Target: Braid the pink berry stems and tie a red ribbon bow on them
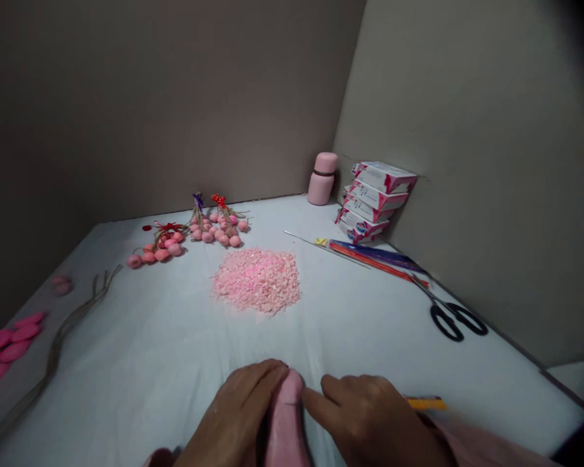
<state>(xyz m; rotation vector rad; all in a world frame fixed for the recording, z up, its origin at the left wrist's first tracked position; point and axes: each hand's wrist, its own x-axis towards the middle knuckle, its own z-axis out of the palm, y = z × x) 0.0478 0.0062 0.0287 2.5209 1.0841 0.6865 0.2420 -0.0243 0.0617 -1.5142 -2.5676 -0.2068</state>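
A smooth, elongated pink lump [287, 428] lies at the bottom middle, its rounded end pointing away from me and a short dark line across it. My left hand [238, 408] lies along its left side, fingers together and closed against it. On the other side my right hand [370, 408] has curled fingers, with one fingertip at or very near the lump's edge; what it holds, if anything, is hidden. From behind that hand juts a yellow-orange strip [425, 403] with a dark edge; I cannot tell whether it is held or lying on the table.
Ahead lies a pile of pink shavings [257, 279]. Bunches of pink balls [214, 230] with ribbons stand behind, left of a pink flask [322, 178] and stacked boxes [374, 201]. Scissors [452, 314] and coloured strips [370, 256] lie right; brown cords [58, 344] and bright pink pieces [12, 340] left.
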